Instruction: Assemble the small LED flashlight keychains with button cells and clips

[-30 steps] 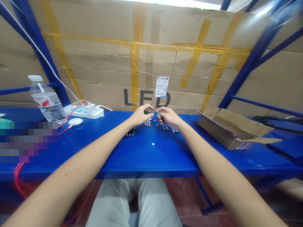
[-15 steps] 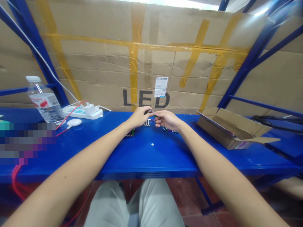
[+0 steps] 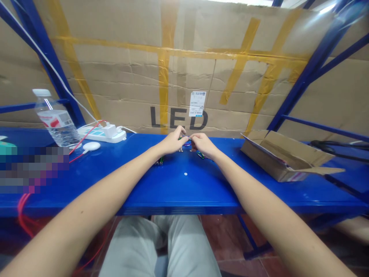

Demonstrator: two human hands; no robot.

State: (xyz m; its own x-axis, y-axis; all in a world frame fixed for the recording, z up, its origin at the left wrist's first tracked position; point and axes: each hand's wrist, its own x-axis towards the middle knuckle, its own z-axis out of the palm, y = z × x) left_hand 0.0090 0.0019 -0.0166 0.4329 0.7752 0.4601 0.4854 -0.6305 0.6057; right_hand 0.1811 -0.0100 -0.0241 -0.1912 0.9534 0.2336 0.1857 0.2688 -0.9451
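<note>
My left hand [image 3: 172, 142] and my right hand [image 3: 201, 143] meet at the far side of the blue table [image 3: 184, 184], fingertips pinched together on a small coloured part [image 3: 184, 138] held between them. Its shape is too small to make out. Under the hands lie several small coloured clip-like pieces [image 3: 201, 155] and a cluster of tiny metal parts [image 3: 180, 149]. A few dark thin pieces [image 3: 159, 162] lie beside my left wrist.
An open cardboard box [image 3: 284, 157] sits at the right. A water bottle [image 3: 54, 120], a white power strip [image 3: 103, 133] with red wire and a white round object [image 3: 91, 146] stand at the left. A taped cardboard wall marked LED backs the table.
Both hands have closed together from slightly apart; the fingertips now touch on the small part. The view has shifted slightly.
</note>
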